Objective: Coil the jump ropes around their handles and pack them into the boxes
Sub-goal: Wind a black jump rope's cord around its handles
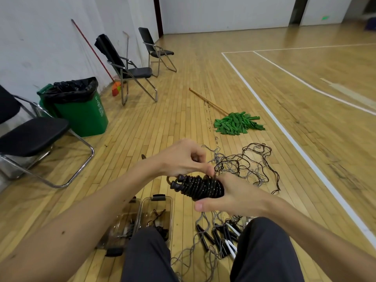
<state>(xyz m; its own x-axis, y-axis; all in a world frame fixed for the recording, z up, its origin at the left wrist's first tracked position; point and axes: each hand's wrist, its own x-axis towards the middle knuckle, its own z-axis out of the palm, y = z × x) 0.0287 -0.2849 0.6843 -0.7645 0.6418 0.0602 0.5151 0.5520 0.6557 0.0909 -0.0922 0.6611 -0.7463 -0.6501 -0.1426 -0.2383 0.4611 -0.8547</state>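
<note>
The coiled jump rope point(200, 186) is a fat black bundle flecked with pale dots, held in the air above the person's knees. Its right end sits inside the grip of the right hand point(236, 195): the fingers are wrapped behind the coils and the thumb reaches out to the left beneath them, so this grip is clenched on the bundle. The two black handle ends point(176, 182) poke out at the bundle's left end, outside that grip and free of both hands.

The left hand point(183, 157) comes in from above, fingers curled, its grip pinching the rope at the top of the coils — just where the right hand's knuckles meet the bundle.

Below the bundle, on the wooden floor, stand two clear plastic boxes side by side. The nearer box point(148, 210), with a black latch, holds a dark wad of rope; what lies in the left box point(125, 219) is too blurred to tell. Between the knees lie loose black and white handles point(220, 235) with grey cord trailing from them. Beyond the hands sprawls a tangle of ropes point(247, 165).

Farther out lies a green mop point(238, 123). A green bin point(85, 112) with a black liner stands near the wall among folding chairs point(130, 71) — a broom point(92, 50) leans behind them.
</note>
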